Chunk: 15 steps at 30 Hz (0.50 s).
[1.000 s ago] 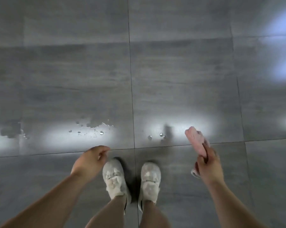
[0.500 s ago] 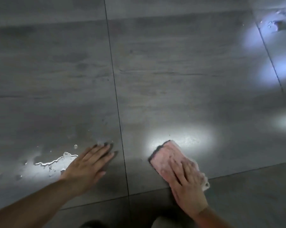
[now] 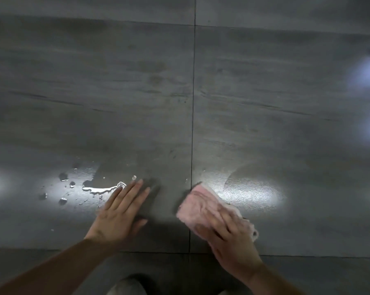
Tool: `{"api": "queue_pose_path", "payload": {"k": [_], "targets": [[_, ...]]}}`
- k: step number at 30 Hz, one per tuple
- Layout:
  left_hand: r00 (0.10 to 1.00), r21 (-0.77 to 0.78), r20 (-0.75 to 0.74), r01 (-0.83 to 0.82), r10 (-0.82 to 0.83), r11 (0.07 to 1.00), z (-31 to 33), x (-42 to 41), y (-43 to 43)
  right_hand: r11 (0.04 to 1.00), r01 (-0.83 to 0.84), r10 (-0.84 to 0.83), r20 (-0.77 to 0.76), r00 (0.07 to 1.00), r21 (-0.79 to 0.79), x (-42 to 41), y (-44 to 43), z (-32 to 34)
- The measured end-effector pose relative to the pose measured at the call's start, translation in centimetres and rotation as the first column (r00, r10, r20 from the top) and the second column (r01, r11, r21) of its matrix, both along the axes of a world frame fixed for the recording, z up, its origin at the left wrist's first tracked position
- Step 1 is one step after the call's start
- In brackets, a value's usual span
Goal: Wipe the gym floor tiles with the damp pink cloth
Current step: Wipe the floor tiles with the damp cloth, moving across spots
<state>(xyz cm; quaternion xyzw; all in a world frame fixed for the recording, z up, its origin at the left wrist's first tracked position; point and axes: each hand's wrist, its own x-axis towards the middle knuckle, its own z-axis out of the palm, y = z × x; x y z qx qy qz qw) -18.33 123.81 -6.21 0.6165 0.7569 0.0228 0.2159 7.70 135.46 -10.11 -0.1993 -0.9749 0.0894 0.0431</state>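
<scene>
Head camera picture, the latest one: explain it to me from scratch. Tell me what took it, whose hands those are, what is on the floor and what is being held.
There is no machine here. A person wears a camera on the head, so the picture looks forward and down at that person's own two bare hands. The left hand lies flat, fingers straight, on a grey floor tile. The right hand, somewhat blurred, presses a pink cloth onto the floor with flat fingers. The cloth's left edge covers the dark grout line between two tiles. Just beyond the left fingertips lie a small puddle and scattered droplets. The bright patch beside the cloth is reflected light on the damp tile.
</scene>
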Motion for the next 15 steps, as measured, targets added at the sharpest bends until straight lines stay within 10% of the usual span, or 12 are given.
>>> {"api": "queue_pose_path", "payload": {"k": [4,7,10,15], "targets": [[0.979,-0.029,-0.013,-0.203,0.203,0.979,0.4,-1.0,-0.6,0.987,-0.129,0.128,0.02,0.992,0.093,-1.3,7.3,-0.5],[0.928,-0.035,-0.078,-0.367,0.364,0.929,0.6,-2.9,-3.1,0.941,0.338,-0.338,0.05,0.94,0.01,-2.8,11.9,1.5],[0.698,-0.06,-0.042,-0.716,0.715,0.696,1.6,-4.4,-5.4,0.659,0.737,-0.709,0.202,0.675,-0.149,-7.2,10.0,2.7],[0.462,-0.233,-0.064,-0.869,0.884,0.437,1.9,-6.5,-8.5,1.0,-0.018,0.018,0.053,0.998,-0.006,-11.4,0.8,-0.1]]}}
